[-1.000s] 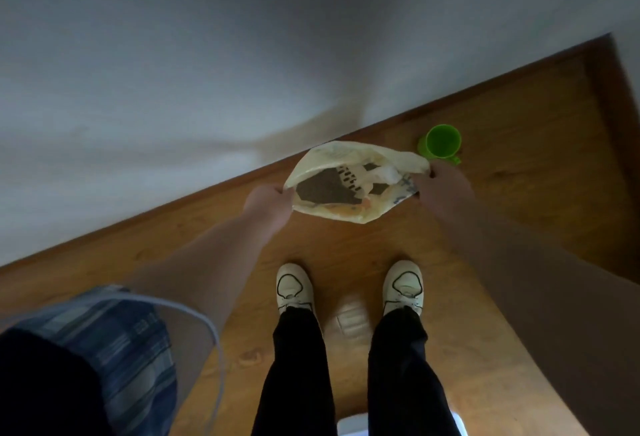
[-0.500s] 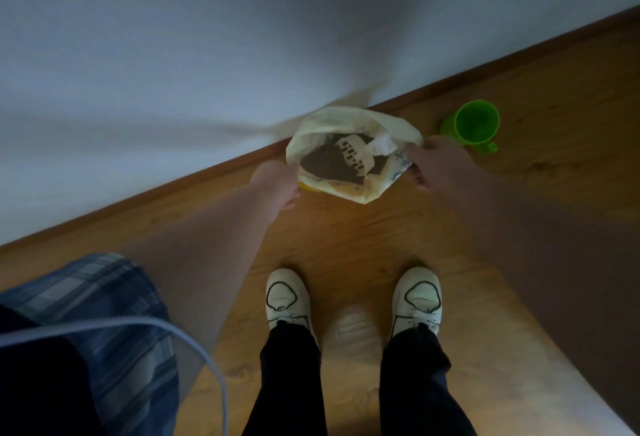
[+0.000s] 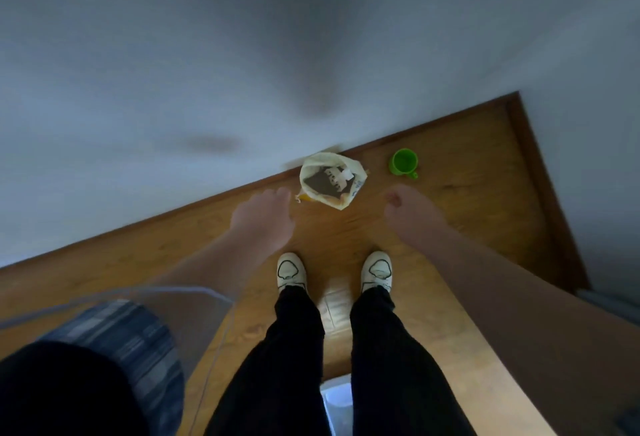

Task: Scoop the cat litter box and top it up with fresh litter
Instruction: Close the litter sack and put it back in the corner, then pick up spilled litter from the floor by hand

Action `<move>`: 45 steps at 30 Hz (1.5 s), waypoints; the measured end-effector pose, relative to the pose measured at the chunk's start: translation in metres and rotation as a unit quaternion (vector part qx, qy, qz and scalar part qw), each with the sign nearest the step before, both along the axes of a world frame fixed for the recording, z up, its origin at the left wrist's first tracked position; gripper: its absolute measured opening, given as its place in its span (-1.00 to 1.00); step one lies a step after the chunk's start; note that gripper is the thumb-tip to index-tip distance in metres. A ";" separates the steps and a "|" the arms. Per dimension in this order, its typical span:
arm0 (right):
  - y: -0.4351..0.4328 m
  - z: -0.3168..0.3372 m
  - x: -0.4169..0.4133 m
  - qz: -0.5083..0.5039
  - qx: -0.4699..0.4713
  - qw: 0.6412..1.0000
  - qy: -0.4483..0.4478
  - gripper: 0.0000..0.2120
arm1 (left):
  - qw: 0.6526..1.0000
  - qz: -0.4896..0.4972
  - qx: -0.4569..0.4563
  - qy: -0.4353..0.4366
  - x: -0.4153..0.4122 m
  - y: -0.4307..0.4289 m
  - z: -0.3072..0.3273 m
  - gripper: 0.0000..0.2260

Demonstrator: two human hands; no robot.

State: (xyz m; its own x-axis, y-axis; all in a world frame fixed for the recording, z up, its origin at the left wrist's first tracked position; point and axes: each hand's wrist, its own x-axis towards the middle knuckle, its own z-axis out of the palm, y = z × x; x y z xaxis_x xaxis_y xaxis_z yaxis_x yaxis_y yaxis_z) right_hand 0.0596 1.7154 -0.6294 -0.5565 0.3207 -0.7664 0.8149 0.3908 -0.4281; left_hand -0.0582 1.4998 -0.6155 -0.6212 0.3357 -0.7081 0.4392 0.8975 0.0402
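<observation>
The litter bag point(image 3: 332, 181) is sitting on the wooden floor point(image 3: 467, 213), right against the foot of the wall point(image 3: 207, 71). Its mouth is gaping upward, showing dark litter with a pale slotted thing lying on top, probably the scoop. Both hands are hovering over the floor and grasping nothing, fingers loosely bent. The left hand point(image 3: 266, 217) is just beside the bag's left edge, while the right hand point(image 3: 405, 210) is a little apart from it. A green cup point(image 3: 403, 163) is standing near the bag. For topping up, gripping both sides of the rim and keeping the mouth upward is looking wise, since the soft bag is likely to slump and spill.
</observation>
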 end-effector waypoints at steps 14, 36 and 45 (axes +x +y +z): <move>-0.056 0.383 0.053 0.030 0.212 0.937 0.275 -0.51 | 0.937 -0.004 0.291 0.194 0.017 -0.022 0.363 -0.54; 0.034 0.585 0.183 -0.197 0.467 0.796 0.332 -0.48 | 0.807 -0.258 0.468 0.251 0.076 0.159 0.571 -0.53; 0.088 0.599 0.347 -0.277 0.543 0.745 0.270 -0.46 | 0.737 -0.392 0.518 0.185 0.245 0.281 0.584 -0.52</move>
